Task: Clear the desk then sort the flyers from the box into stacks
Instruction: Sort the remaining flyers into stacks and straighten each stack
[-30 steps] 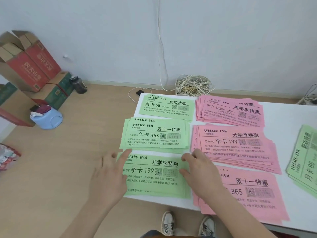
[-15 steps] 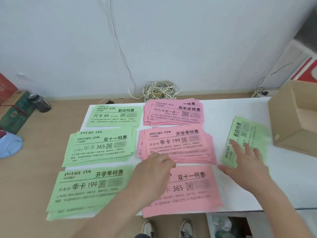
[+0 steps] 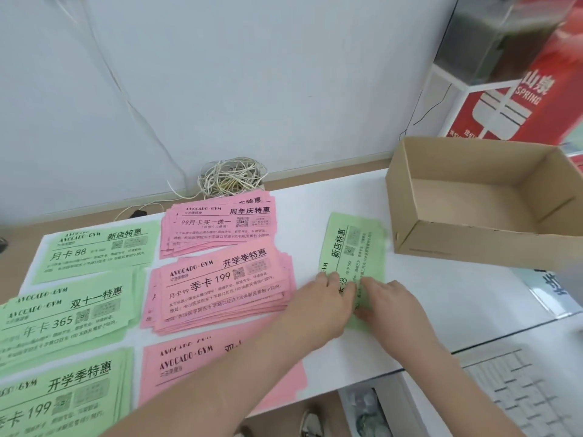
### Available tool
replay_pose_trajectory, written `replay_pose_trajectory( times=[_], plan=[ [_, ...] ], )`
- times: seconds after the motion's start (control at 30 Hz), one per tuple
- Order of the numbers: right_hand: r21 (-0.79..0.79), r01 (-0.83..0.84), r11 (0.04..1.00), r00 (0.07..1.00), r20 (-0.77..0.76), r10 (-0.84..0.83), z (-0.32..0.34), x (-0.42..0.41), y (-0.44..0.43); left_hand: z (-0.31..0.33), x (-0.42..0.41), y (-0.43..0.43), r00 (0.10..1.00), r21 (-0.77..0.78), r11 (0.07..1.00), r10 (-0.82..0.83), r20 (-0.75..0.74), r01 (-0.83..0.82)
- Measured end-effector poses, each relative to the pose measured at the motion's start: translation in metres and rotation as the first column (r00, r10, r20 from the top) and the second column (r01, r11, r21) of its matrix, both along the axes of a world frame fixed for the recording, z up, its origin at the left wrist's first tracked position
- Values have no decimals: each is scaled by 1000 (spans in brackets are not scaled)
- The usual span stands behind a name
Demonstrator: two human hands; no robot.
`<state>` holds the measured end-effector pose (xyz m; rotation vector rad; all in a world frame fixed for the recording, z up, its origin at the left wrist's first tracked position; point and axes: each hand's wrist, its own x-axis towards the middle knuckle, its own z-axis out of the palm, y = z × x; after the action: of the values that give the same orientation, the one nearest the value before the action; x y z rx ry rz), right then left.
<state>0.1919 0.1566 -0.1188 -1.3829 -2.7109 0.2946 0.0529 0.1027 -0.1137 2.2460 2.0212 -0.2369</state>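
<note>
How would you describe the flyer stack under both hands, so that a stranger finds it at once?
Start at the open cardboard box on the right of the white desk. Just left of its front corner lies a green flyer stack, with the left hand and the right hand resting on its near end. Unlike the other stacks further left, it is turned sideways.

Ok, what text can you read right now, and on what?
"AVOCADO-GYM 新店特惠 月卡 88": far green stack
"双十一特惠 年卡 365": middle green stack
"开学季特惠 季卡 199": near green stack
"周年庆特惠 99月卡买一送一": far pink stack
"开学季特惠 季卡 199": middle pink stack
"AVOCADO-GYM": near pink stack
"新店特惠": sideways green stack
"山泉 SPRING": red sign
Everything smaller: unreadable.
</note>
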Motion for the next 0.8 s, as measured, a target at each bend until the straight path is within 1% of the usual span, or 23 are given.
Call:
replay_pose_trajectory(
  times=[0.07,0.1,0.17,0.23,0.27,0.3,0.33,0.4,0.43,0.47,0.5,0.6,0.63,0.7,0.8],
  plan=[
    [18,-8,1000,1000,-15,8,2,5,1,-3,-3,2,997,6,998,-61,-42,61],
    [-16,-3,1000,999,-32,2,5,7,2,-5,-5,4,996,28,996,-77,-53,79],
    [-131,35,991,994,-94,-48,7,10,4,-5,-10,9,995,99,991,-85,-49,90],
    [-243,102,965,966,-209,-155,9,12,5,0,-11,13,998,97,994,-55,17,53],
    [-324,140,936,929,-285,-238,10,13,6,2,-11,15,997,86,996,-25,74,19],
    [-423,173,889,873,-353,-338,11,13,7,3,-11,16,991,65,998,6,134,-15],
    [-526,194,828,798,-406,-445,12,13,7,5,-10,15,979,33,998,47,197,-55],
    [-696,200,690,627,-450,-636,13,10,7,7,-7,15,960,-11,992,128,248,-129],
    [-749,192,634,559,-447,-698,14,7,7,7,-5,15,951,-29,985,171,258,-169],
    [-780,182,599,522,-439,-731,15,3,7,8,-3,15,937,-42,975,223,268,-220],
    [-782,187,594,528,-430,-732,14,0,6,8,0,17,921,-49,960,278,272,-276],
    [-698,235,676,664,-392,-636,10,-6,6,8,5,26,841,-71,892,445,307,-446],
    [-679,239,694,688,-386,-615,10,-6,6,8,5,28,810,-87,870,484,330,-485],
    [-675,235,700,702,-380,-602,10,-4,7,8,7,30,784,-74,852,509,356,-519],
    [-669,209,713,749,-359,-557,10,-2,11,8,16,26,806,14,861,470,359,-508]
  ],
)
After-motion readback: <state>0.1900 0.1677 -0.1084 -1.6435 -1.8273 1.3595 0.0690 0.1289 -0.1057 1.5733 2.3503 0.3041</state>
